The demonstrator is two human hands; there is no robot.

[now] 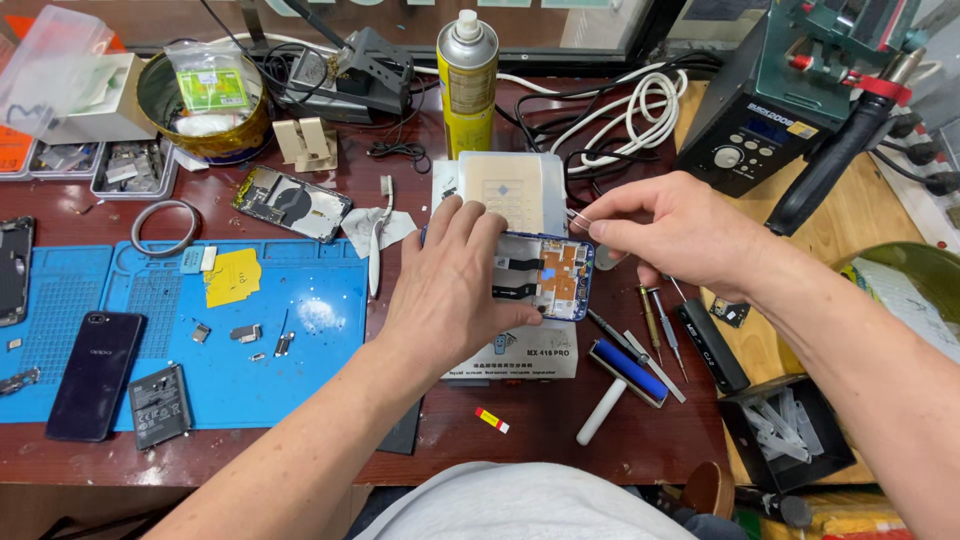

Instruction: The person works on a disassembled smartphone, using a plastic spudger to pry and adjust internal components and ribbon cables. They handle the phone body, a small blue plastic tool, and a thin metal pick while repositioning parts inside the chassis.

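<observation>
An opened phone (545,275) with its blue frame and bare orange-brown circuit board lies on a small white machine (520,355) at the middle of the bench. My left hand (450,285) lies flat on the phone's left half and holds it down. My right hand (675,230) hovers just right of the phone's upper end, thumb and forefinger pinched on thin metal tweezers (580,216) whose tips point left toward the phone's top edge.
A blue work mat (300,360) at left carries a dark phone (95,375), a battery (158,405), a yellow note and small parts. A yellow spray can (466,80), white cables, a hot-air station (770,100), screwdrivers (660,325) and a roller (620,380) surround the machine.
</observation>
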